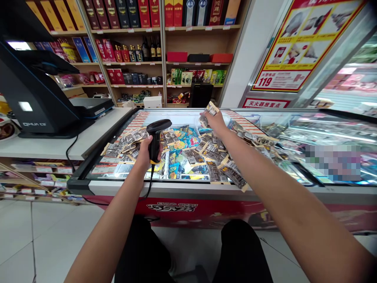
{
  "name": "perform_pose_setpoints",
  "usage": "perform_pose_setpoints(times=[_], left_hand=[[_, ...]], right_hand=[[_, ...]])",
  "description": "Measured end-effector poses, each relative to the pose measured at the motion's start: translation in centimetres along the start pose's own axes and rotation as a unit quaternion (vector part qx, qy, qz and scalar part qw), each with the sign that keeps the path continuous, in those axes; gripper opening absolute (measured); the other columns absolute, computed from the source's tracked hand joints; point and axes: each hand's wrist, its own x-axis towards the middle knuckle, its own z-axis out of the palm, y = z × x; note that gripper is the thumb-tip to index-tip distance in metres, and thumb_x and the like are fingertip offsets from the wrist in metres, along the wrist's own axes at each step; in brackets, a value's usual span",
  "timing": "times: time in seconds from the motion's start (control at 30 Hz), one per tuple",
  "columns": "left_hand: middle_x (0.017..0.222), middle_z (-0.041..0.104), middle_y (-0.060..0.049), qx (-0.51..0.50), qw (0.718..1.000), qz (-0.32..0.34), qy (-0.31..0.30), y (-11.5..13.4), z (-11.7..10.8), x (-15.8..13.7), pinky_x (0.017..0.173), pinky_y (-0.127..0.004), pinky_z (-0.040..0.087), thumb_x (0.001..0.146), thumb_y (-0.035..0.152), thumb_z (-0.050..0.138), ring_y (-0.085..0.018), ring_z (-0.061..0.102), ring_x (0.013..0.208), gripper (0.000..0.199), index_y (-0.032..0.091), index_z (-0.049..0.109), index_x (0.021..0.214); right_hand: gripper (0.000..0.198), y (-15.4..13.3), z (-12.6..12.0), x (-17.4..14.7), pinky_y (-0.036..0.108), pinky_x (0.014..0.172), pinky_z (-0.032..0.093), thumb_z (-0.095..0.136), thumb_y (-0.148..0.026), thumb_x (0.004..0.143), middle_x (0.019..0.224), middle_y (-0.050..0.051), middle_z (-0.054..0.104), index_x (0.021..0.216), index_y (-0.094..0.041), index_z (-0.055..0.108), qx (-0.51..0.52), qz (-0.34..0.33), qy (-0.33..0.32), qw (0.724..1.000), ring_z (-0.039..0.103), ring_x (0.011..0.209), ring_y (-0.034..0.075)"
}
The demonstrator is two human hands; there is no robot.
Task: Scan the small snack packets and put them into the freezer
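Note:
My left hand [145, 154] is wrapped round the handle of a black barcode scanner [158, 129] with yellow trim. Its head is up over the freezer's glass top, and a cord hangs from its base. Farther off to the right, my right hand [215, 121] grips a small snack packet [212, 108] with a cream edge; the fingers are partly hidden. Beneath both hands, many similar brown-and-cream packets [212, 151] lie in loose piles on the glass lid. Through the glass, blue and yellow packages [179, 143] show inside the freezer.
The chest freezer [118, 186] spans the front, close to my knees. On the left counter stands a checkout machine [38, 98]. Shelves [126, 30] of boxes and bottles rise behind. A red-and-yellow poster [306, 43] hangs at right. The scanner cord runs down the freezer's front.

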Motion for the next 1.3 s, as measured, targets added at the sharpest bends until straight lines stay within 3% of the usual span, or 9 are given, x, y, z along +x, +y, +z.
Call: perform_pose_setpoints(times=[0.07, 0.17, 0.27, 0.33, 0.43, 0.53, 0.97, 1.13, 1.3], left_hand=[[0.061, 0.063, 0.001, -0.005, 1.0, -0.008, -0.024, 0.1, -0.1, -0.2, 0.036, -0.025, 0.036, 0.084, 0.072, 0.066, -0.011, 0.047, 0.036, 0.057, 0.018, 0.067, 0.099], [0.06, 0.064, 0.0, 0.007, 0.995, -0.034, -0.093, 0.1, -0.4, -0.6, 0.034, -0.025, 0.033, 0.083, 0.075, 0.066, -0.012, 0.047, 0.034, 0.063, 0.016, 0.067, 0.105], [0.06, 0.066, -0.001, 0.026, 0.988, -0.05, -0.141, 0.1, -0.5, -0.9, 0.034, -0.025, 0.033, 0.084, 0.076, 0.065, -0.012, 0.048, 0.033, 0.067, 0.015, 0.068, 0.111], [0.06, 0.067, -0.002, 0.036, 0.986, -0.054, -0.152, 0.0, -0.4, -1.0, 0.035, -0.025, 0.035, 0.085, 0.076, 0.065, -0.012, 0.049, 0.032, 0.065, 0.015, 0.068, 0.108], [0.06, 0.067, -0.004, 0.064, 0.982, -0.074, -0.165, -0.2, -0.3, -1.0, 0.034, -0.026, 0.037, 0.087, 0.075, 0.065, -0.013, 0.05, 0.033, 0.06, 0.015, 0.067, 0.094], [0.061, 0.069, -0.006, 0.078, 0.978, -0.09, -0.173, -0.4, -0.3, -1.0, 0.034, -0.026, 0.039, 0.088, 0.074, 0.066, -0.014, 0.052, 0.033, 0.058, 0.016, 0.067, 0.092], [0.057, 0.066, -0.004, 0.067, 0.974, -0.103, -0.192, 0.2, 0.4, -1.2, 0.032, -0.027, 0.037, 0.084, 0.076, 0.066, -0.014, 0.047, 0.03, 0.062, 0.015, 0.069, 0.097], [0.056, 0.066, -0.005, 0.067, 0.976, -0.099, -0.184, 0.0, 0.2, -1.1, 0.032, -0.027, 0.035, 0.082, 0.077, 0.065, -0.013, 0.048, 0.03, 0.061, 0.016, 0.067, 0.088], [0.057, 0.066, -0.001, 0.04, 0.993, -0.052, -0.096, 0.1, 0.0, -0.5, 0.033, -0.026, 0.036, 0.079, 0.078, 0.067, -0.012, 0.048, 0.032, 0.06, 0.019, 0.064, 0.091]], right_hand=[[0.031, -0.9, 1.4, -1.5, 0.035, 0.072, 0.063, 0.071, -0.048, 0.096, 0.119, 0.006, 0.08, 0.116, -0.027, 0.059, 0.174, 0.056, -0.032, 0.983, 0.075, 0.092, 0.022], [0.033, -1.6, 3.3, -4.0, 0.028, 0.066, 0.059, 0.075, -0.049, 0.095, 0.121, 0.002, 0.081, 0.116, -0.028, 0.06, 0.28, 0.087, -0.05, 0.955, 0.073, 0.088, 0.018], [0.037, -1.4, 4.5, -6.0, 0.029, 0.07, 0.059, 0.063, -0.061, 0.102, 0.119, 0.001, 0.081, 0.121, -0.03, 0.061, 0.312, 0.121, -0.039, 0.941, 0.075, 0.092, 0.019], [0.051, -1.0, 5.1, -6.7, 0.031, 0.073, 0.06, 0.045, -0.074, 0.106, 0.118, 0.005, 0.081, 0.124, -0.029, 0.062, 0.325, 0.133, -0.043, 0.935, 0.077, 0.098, 0.022], [0.079, -0.4, 5.6, -7.1, 0.033, 0.077, 0.062, 0.024, -0.09, 0.101, 0.121, 0.01, 0.079, 0.126, -0.026, 0.063, 0.307, 0.111, -0.06, 0.943, 0.078, 0.107, 0.025], [0.09, 0.1, 6.0, -7.0, 0.035, 0.079, 0.064, 0.022, -0.098, 0.094, 0.119, 0.01, 0.078, 0.128, -0.027, 0.063, 0.286, 0.081, -0.069, 0.952, 0.079, 0.106, 0.027], [0.075, -0.2, 6.0, -7.7, 0.035, 0.073, 0.063, 0.026, -0.086, 0.104, 0.109, 0.009, 0.08, 0.125, -0.026, 0.064, 0.334, 0.104, -0.084, 0.933, 0.079, 0.096, 0.026], [0.075, -0.1, 6.1, -7.5, 0.036, 0.079, 0.063, 0.028, -0.088, 0.101, 0.114, 0.009, 0.079, 0.123, -0.026, 0.063, 0.291, 0.104, -0.081, 0.947, 0.078, 0.102, 0.026], [0.04, 0.8, 6.5, -7.1, 0.035, 0.083, 0.063, 0.046, -0.053, 0.104, 0.117, 0.005, 0.078, 0.134, -0.029, 0.055, 0.183, 0.123, -0.046, 0.974, 0.075, 0.102, 0.023]])
